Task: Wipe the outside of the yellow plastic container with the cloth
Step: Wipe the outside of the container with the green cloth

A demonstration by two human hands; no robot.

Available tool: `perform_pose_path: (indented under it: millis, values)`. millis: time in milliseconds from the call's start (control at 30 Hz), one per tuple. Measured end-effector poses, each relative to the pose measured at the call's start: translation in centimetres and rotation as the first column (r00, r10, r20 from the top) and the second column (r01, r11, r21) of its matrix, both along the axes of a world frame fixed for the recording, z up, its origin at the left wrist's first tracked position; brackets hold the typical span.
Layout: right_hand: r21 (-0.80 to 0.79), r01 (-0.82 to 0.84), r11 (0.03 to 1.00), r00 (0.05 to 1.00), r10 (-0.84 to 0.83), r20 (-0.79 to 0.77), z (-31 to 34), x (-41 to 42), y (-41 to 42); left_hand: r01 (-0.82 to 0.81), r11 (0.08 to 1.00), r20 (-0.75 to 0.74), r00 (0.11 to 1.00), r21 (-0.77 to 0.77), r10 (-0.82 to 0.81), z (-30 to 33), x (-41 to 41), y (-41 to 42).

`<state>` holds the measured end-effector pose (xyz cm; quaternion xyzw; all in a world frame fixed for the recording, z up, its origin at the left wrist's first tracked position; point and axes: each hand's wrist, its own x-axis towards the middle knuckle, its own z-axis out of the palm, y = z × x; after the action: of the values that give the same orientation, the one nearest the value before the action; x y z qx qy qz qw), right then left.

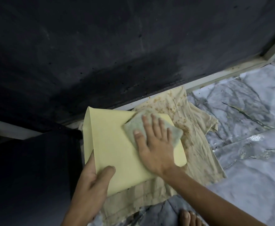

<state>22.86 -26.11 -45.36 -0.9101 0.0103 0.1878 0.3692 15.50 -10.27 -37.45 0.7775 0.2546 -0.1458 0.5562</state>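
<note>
The yellow plastic container (114, 149) lies with a broad flat face up, in the middle of the head view. My left hand (91, 181) grips its near left corner, thumb on top. A folded grey-green cloth (133, 126) rests on the container's far right part. My right hand (154, 144) lies flat on that cloth with fingers spread, pressing it against the yellow surface.
A stained beige fabric (194, 121) is spread on the marble-patterned floor (247, 103) under the container. A dark wall (101, 54) with a pale skirting rises behind. A dark object (35, 168) stands at the left. Toes of a bare foot (189, 217) show at the bottom edge.
</note>
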Motion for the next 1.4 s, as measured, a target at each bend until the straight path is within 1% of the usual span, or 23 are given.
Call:
perform_pose_path:
  millis: [100, 167, 233, 267, 300, 367, 467, 533, 600, 667, 800, 867, 933, 967, 1000, 1100, 1167, 1233, 1300, 1400]
  values:
    - [0.082, -0.200, 0.976, 0.972, 0.187, 0.142, 3.1, -0.3, 3.5, 0.039, 0.999, 0.027, 0.999, -0.013, -0.039, 0.3, 0.0, -0.2]
    - [0.148, -0.340, 0.929, 0.926, 0.304, 0.224, 4.4, 0.4, 5.1, 0.057, 0.998, 0.050, 0.997, 0.004, -0.057, 0.4, -0.1, -0.3]
    - [0.153, -0.425, 0.892, 0.884, 0.372, 0.284, 4.6, 1.2, 5.3, 0.030, 0.999, 0.064, 0.997, 0.011, -0.031, 0.1, -0.2, -0.2]
    - [0.138, -0.435, 0.890, 0.874, 0.381, 0.302, 4.1, 1.5, 5.0, 0.010, 1.000, 0.061, 0.998, 0.006, -0.010, 0.0, -0.3, -0.1]
    - [0.116, -0.424, 0.898, 0.877, 0.375, 0.299, 3.4, 1.9, 4.4, -0.007, 1.000, 0.056, 0.998, -0.003, 0.007, 0.0, -0.3, -0.1]
    - [0.058, -0.341, 0.938, 0.920, 0.320, 0.226, 1.6, 3.2, 2.7, -0.045, 0.999, 0.042, 0.998, -0.031, 0.047, -0.2, -0.4, 0.0]
    - [0.019, -0.122, 0.992, 0.990, 0.120, 0.079, -0.3, 4.3, 0.5, -0.082, 0.995, 0.040, 0.996, -0.054, 0.084, -0.2, -0.4, -0.2]
    - [0.012, -0.059, 0.998, 0.997, 0.058, 0.051, -0.6, 3.5, 0.2, -0.082, 0.995, 0.010, 0.996, -0.064, 0.083, -0.3, -0.4, -0.4]
    - [0.004, -0.093, 0.996, 0.993, 0.093, 0.072, -0.2, 2.1, 0.8, -0.099, 0.991, -0.021, 0.995, -0.085, 0.098, -0.4, -0.6, -0.4]
    - [0.000, -0.150, 0.989, 0.983, 0.149, 0.108, 0.0, 0.5, 1.4, -0.156, 0.984, -0.029, 0.988, -0.092, 0.153, -0.8, -0.7, 0.0]
    - [0.001, -0.158, 0.987, 0.964, 0.154, 0.218, 0.0, -3.8, 1.2, -0.176, 0.980, 0.001, 0.984, -0.090, 0.177, -0.8, -0.8, 0.0]
    - [0.004, -0.197, 0.980, 0.935, 0.187, 0.301, -0.7, -5.5, 0.0, -0.167, 0.983, 0.020, 0.985, -0.079, 0.169, -1.0, -0.7, 0.1]
    - [-0.026, -0.279, 0.960, 0.893, 0.269, 0.361, -2.0, -5.7, -2.2, -0.162, 0.983, 0.020, 0.986, -0.087, 0.165, -1.0, -0.6, 0.0]
    - [-0.047, -0.302, 0.952, 0.883, 0.298, 0.363, -2.7, -5.2, -3.4, -0.164, 0.982, 0.016, 0.986, -0.091, 0.167, -1.1, -0.6, 0.0]
    - [-0.062, -0.291, 0.955, 0.890, 0.294, 0.349, -3.2, -4.5, -4.5, -0.171, 0.981, 0.008, 0.985, -0.094, 0.172, -1.2, -0.7, 0.1]
    - [-0.049, -0.165, 0.985, 0.954, 0.172, 0.246, -3.4, -2.5, -5.2, -0.178, 0.978, -0.004, 0.984, -0.112, 0.179, -1.2, -0.5, 0.2]
    - [-0.061, -0.163, 0.985, 0.960, 0.172, 0.219, -2.7, -3.0, -3.5, -0.190, 0.976, -0.004, 0.982, -0.108, 0.191, -1.1, -0.3, 0.0]
    - [-0.066, -0.205, 0.976, 0.936, 0.216, 0.279, -1.2, -4.7, -1.2, -0.204, 0.973, 0.007, 0.978, -0.109, 0.206, -0.8, -0.1, -0.2]
    - [-0.047, -0.290, 0.956, 0.898, 0.289, 0.331, -0.2, -6.7, 0.1, -0.198, 0.975, 0.010, 0.980, -0.100, 0.200, -0.7, 0.0, -0.3]
    - [-0.054, -0.398, 0.916, 0.839, 0.387, 0.381, -0.7, -7.4, -1.1, -0.176, 0.981, 0.008, 0.984, -0.081, 0.178, -0.5, -0.1, -0.2]
